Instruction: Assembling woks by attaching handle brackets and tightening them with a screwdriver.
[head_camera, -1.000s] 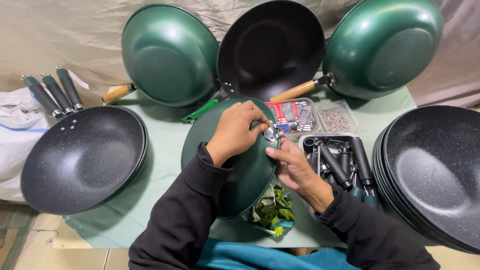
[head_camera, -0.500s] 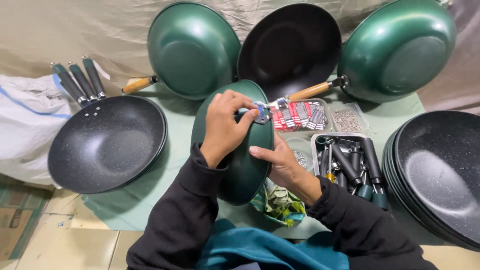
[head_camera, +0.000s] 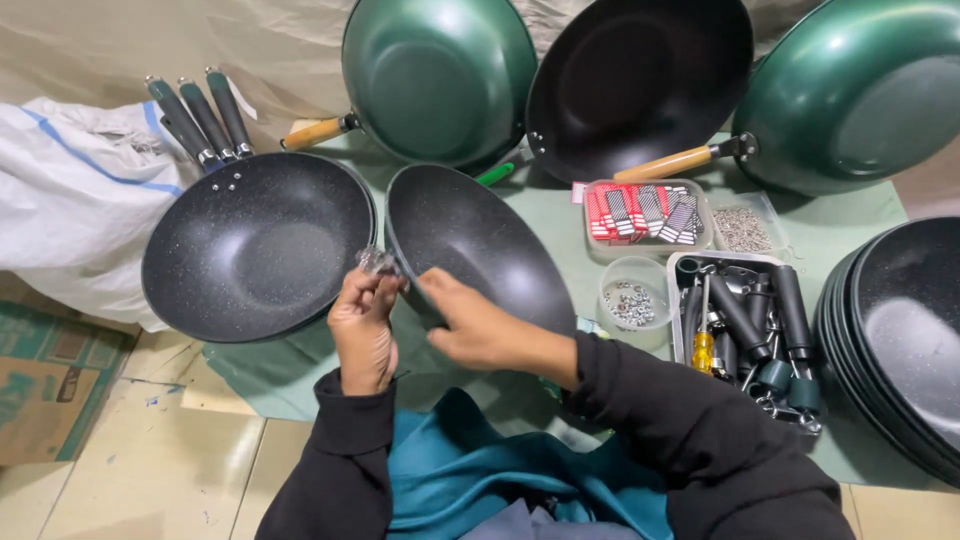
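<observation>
Wok (head_camera: 480, 250) held in both hands now shows its dark speckled inside, where half a second ago its green back faced the camera; it stands tilted on the green cloth (head_camera: 820, 225), rim toward the person. The left hand (head_camera: 362, 325) is raised at the rim's near-left edge, fingers pressed together, pinching a small shiny metal fitting (head_camera: 378, 262) right at the rim. The right hand (head_camera: 470, 325) reaches across, fingers curled over the lower rim just right of the left fingertips. What the fitting is exactly cannot be made out. Beyond the left fingers lies another dark wok (head_camera: 255, 255); right of the right hand, a clear bowl of nuts (head_camera: 635, 295).
</observation>
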